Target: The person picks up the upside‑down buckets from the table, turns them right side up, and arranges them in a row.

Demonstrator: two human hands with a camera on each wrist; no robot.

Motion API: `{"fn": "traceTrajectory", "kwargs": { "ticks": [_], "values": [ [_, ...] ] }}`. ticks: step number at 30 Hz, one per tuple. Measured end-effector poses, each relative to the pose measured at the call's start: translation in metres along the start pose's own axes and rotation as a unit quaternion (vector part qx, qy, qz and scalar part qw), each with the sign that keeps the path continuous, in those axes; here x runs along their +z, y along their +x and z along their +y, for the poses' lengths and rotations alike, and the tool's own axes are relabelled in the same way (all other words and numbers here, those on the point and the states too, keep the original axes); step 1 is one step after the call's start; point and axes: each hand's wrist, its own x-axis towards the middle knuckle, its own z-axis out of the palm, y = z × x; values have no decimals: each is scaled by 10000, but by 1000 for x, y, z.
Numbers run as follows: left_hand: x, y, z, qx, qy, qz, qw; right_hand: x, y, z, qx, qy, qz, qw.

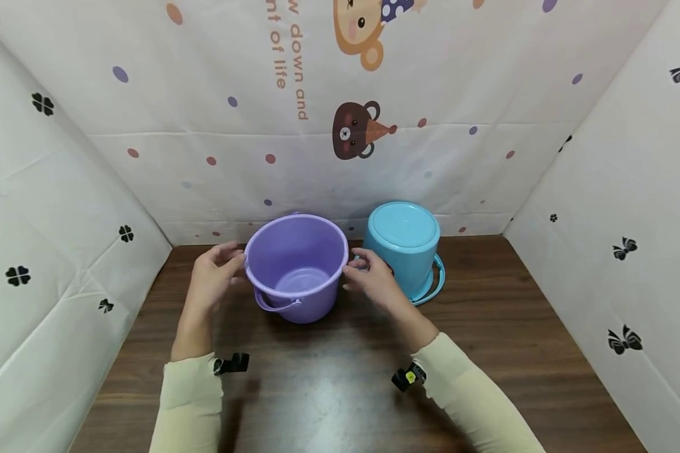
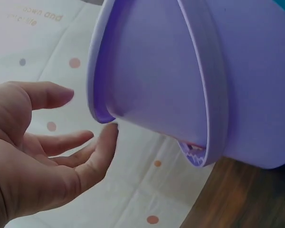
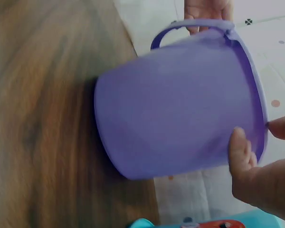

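A purple bucket (image 1: pixel 303 308) stands upright, its mouth facing up and its handle (image 1: pixel 274 307) hanging down on the near left side. My left hand (image 1: pixel 212 274) is at the left of its rim, fingers spread and slightly bent. In the left wrist view, a gap separates the thumb from the rim, while one fingertip comes close beneath it. My right hand (image 3: pixel 261 178) is at the opposite side, its loosely bent fingers and thumb lying either side of the rim; one tip appears to touch the edge. Beside that hand, a light blue bucket (image 1: pixel 405 229) stands upside down.
Both buckets are on a dark wooden table (image 1: pixel 317 384), close to the patterned back cloth (image 1: pixel 232 176). The blue bucket's handle (image 1: pixel 439 280) sticks out to the right. White cloth walls with black prints border the left and right sides.
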Motion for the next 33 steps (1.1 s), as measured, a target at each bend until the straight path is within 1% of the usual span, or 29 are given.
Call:
{"fn": "traceTrajectory", "kwargs": {
  "ticks": [2,5,8,12,15,21,25,33],
  "values": [
    [0,-1,1,-73,-198,-92,9997,3,-1,1,191,660,-70,9976],
    [-1,-1,1,-213,-415,-239,9986,7,-3,0,408,1308,-188,9904],
    [-3,-2,-1,-362,-609,-383,9968,11,-3,-2,505,1694,-222,9840],
    [-3,-1,-5,-500,-904,-540,9932,15,-2,-3,549,2063,-140,9768],
    [-3,1,-6,-523,-1060,-569,9914,16,-1,-4,520,2205,-69,9740],
    [-4,5,-5,-496,-1112,-633,9905,17,2,-4,512,2293,-43,9720],
    [-3,9,-4,-548,-1162,-640,9896,17,7,-4,481,2340,-14,9710],
    [1,16,-3,-664,-1032,-419,9916,17,18,-6,440,2254,2,9733]
  ]
}}
